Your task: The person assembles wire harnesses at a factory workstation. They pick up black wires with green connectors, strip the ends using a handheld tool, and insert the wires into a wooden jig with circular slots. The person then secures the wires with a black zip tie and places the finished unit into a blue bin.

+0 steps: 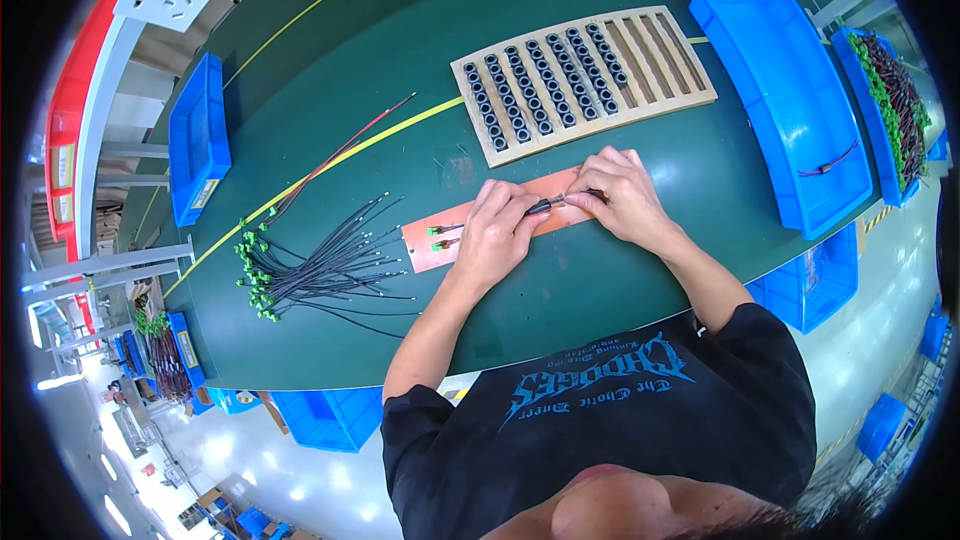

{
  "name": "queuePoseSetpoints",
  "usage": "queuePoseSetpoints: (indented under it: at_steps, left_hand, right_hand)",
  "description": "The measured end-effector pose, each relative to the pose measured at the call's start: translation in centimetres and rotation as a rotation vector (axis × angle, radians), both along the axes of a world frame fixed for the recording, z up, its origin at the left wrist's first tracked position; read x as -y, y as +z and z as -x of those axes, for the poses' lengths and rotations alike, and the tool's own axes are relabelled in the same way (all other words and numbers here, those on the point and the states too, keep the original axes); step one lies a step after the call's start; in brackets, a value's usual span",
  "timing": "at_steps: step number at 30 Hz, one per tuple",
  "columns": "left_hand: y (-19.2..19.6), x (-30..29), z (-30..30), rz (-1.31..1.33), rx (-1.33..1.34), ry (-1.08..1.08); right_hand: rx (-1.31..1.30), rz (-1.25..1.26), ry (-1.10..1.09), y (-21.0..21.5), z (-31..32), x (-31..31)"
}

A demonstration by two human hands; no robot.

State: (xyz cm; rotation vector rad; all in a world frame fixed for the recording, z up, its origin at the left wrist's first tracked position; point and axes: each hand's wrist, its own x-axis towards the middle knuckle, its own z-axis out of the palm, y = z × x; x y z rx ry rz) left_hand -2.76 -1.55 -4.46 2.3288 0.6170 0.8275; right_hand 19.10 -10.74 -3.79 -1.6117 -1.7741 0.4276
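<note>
My left hand (492,236) is closed, its thumb and fingers pinching a slim black cylindrical piece (543,207) above a copper-coloured board (424,258). Facing it, my right hand (622,195) is closed on another dark piece (597,195). Between the fingertips the two pieces come close together; whether they are joined I cannot tell. Beside my left wrist, two thin cables with green connectors (436,232) lie on the board. Further left spreads a bundle of black cables (320,275) with green connectors at one end. A red cable (345,148) lies beyond the bundle.
Ahead sits a wooden slotted tray (590,116) with rows of black ring-shaped parts. A large blue bin (790,110) at the right holds one short red cable. Another blue bin (200,135) stands at the left. The green table (560,310) has its near edge by my body.
</note>
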Motion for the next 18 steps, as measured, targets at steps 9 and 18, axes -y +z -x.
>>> queuePoseSetpoints:
  at_steps: [9,18]
  left_hand:
    - [0.2,0.1,-0.5,-0.040,-0.050,-0.012]
    - [0.0,0.2,-1.3,-0.071,-0.051,-0.022]
  right_hand:
    - [-0.020,0.019,0.002,-0.3,-0.5,0.0]
    - [-0.038,0.023,0.016,-0.2,-1.0,0.1]
